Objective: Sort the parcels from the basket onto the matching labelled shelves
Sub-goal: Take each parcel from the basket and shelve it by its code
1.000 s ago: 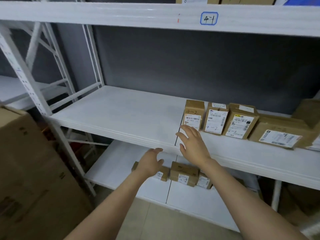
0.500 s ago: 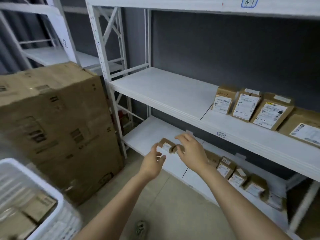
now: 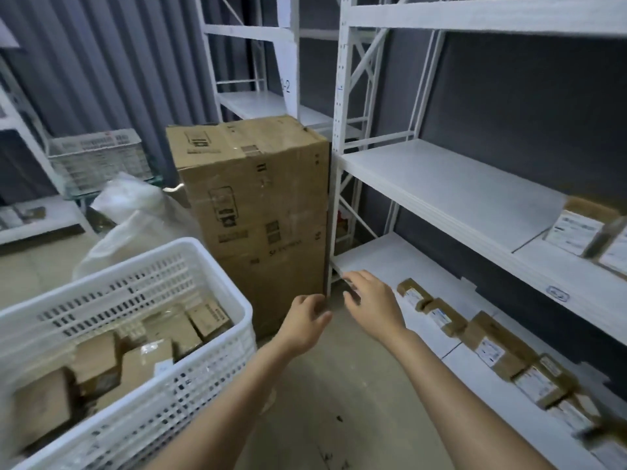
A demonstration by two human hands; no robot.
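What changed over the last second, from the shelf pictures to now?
The right hand and left hand drew back from the middle shelf and dropped lower, now hovering before the large carton. The view swung left, bringing the basket in. Nothing was taken or let go: each grip stayed open and empty. The labelled parcels on the middle shelf, where visible, stayed put.

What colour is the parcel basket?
White: the basket has slotted walls, clearest in the head view.

Parcel storeroom: white steel shelves [image 3: 441, 184] with handwritten labels [image 3: 557, 294] on edges, rows of small parcels [image 3: 492, 347], white basket [image 3: 142, 262] full of more, tall carton [image 3: 264, 205] on bare floor [image 3: 339, 385].
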